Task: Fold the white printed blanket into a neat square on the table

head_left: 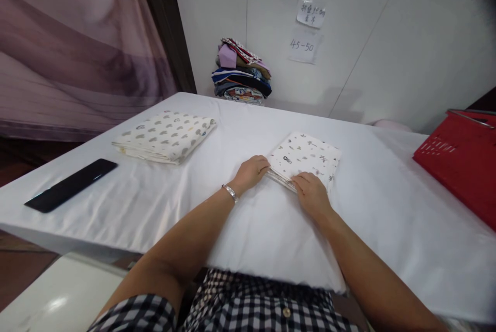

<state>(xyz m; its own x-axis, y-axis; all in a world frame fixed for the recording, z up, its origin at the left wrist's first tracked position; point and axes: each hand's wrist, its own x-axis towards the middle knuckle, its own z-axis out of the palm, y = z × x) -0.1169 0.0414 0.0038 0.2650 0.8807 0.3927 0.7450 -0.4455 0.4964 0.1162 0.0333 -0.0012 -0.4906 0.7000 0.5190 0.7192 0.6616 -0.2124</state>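
The folded cloth (306, 159) under both hands is white with small dark printed motifs; the second folded cloth (165, 136) is cream with grey and yellow heart-like shapes. The surface (387, 208) carries a plain white cover, the flat bar (72, 185) is glossy black, and the basket (461, 161) is red. The stacked clothes (242, 74) show lilac, navy, orange, and red-white patterns; the shirt (248, 306) is black-and-white check, and the bracelet (230, 192) is silver.

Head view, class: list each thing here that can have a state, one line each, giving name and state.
small printed cloth: folded flat, both hands on its near edge
left hand: resting on cloth corner
right hand: pressing on cloth edge
heart-print cloth: folded, untouched
clothes pile: stacked by wall
red basket: on table edge
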